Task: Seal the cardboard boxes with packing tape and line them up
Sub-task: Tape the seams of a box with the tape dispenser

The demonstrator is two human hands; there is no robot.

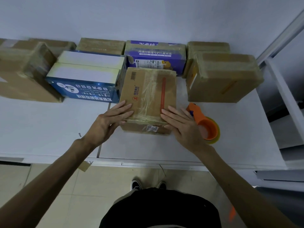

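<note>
Cardboard box [148,94], glossy-taped, lies under both flat hands [178,125].

Matt cardboard box [148,96] under glossy tape [148,91]

- Brown cardboard box, centre [148,96]: kraft brown; one red stripe along the top; red logo and lettering; black barcode; glossy clear tape band.
- Blue rectangular carton [85,91]: deep blue sides with white print; white top panels edged pale yellow-green.
- Purple printed carton [154,58]: violet with white lettering; small brown bear figure; white label.
- Large tan taped box, right [222,79]: tan with dull yellowish tape bands; faint orange strip on one side.
- Orange plastic tape dispenser [205,125]: bright orange; roll appears yellowish.
- White counter [49,125]: plain white.
- Tiled floor [65,186]: beige.
</note>
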